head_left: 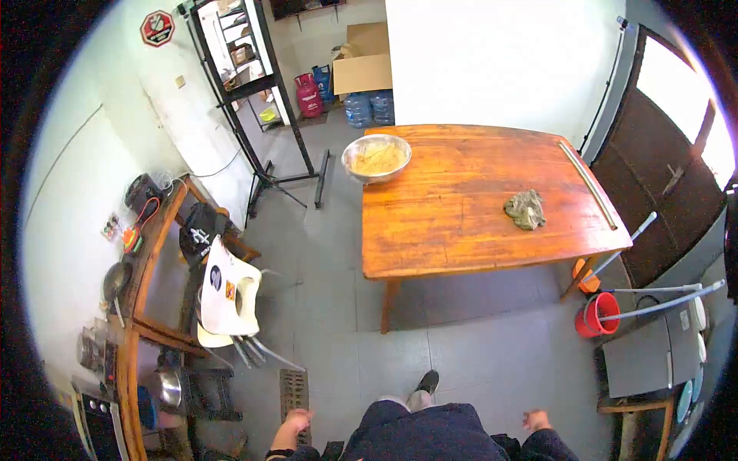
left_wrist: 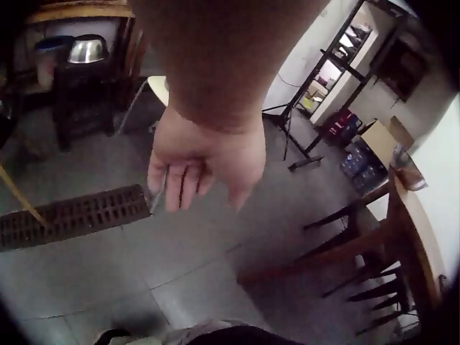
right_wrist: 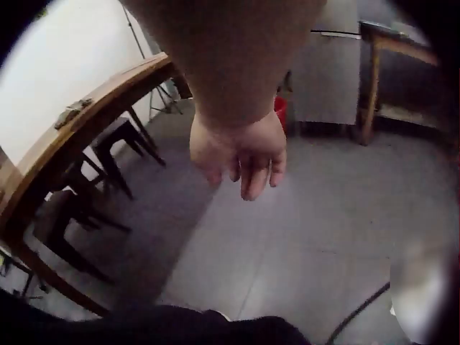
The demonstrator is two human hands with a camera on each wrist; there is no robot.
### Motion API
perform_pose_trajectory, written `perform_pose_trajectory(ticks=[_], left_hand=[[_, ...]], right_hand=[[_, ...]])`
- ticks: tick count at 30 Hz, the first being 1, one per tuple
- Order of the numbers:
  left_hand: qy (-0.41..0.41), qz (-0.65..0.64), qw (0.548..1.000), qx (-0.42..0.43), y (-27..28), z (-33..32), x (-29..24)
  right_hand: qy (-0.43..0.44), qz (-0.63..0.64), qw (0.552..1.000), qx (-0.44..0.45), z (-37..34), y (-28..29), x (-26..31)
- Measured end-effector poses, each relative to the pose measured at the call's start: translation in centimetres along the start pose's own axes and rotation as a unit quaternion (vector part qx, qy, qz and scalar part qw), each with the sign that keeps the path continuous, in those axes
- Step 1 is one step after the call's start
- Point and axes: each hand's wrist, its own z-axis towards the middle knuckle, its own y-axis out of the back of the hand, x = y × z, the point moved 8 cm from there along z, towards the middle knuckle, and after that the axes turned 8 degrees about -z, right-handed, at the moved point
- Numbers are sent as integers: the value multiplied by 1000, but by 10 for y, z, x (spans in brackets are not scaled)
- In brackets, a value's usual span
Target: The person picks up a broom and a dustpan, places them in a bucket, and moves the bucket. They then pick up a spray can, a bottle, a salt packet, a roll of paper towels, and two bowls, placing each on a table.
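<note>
My left hand (head_left: 297,422) hangs low at my side, near the floor drain (head_left: 294,384) in the head view. Its fingers are loosely curled and hold nothing; in the left wrist view a thin metal chair leg shows behind the fingers (left_wrist: 183,188). On the other side, my right hand (head_left: 537,420) also hangs free, fingers relaxed, with only floor behind it in the right wrist view. Ahead stands a wooden table (head_left: 453,177). A metal bowl (head_left: 377,178) with pale yellow contents sits on its left corner, and a crumpled greyish cloth (head_left: 526,210) lies towards the right.
A long metal strip (head_left: 588,184) lies along the table's right edge. To the left are a white chair (head_left: 231,288) and a wooden counter (head_left: 146,269). A red bucket (head_left: 590,316) with mop handles and a grey cabinet (head_left: 638,361) stand at the right.
</note>
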Motion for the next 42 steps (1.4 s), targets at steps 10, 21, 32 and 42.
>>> perform_pose_trajectory(ticks=[10, 21, 32, 42], left_hand=[[-132, -202, 969, -49, 11, 62, -272], [-315, -253, 915, 3, 10, 126, -687], [-205, -244, 923, 217, -59, 187, -786], [-215, -345, 874, 266, -69, 217, -788]], right_hand=[[-220, 474, 835, -174, 94, 232, 55], [-423, 406, 809, 39, -3, 158, 95], [-496, 474, 728, 2, 4, 229, 177], [-510, 503, 697, -16, -7, 221, 195]])
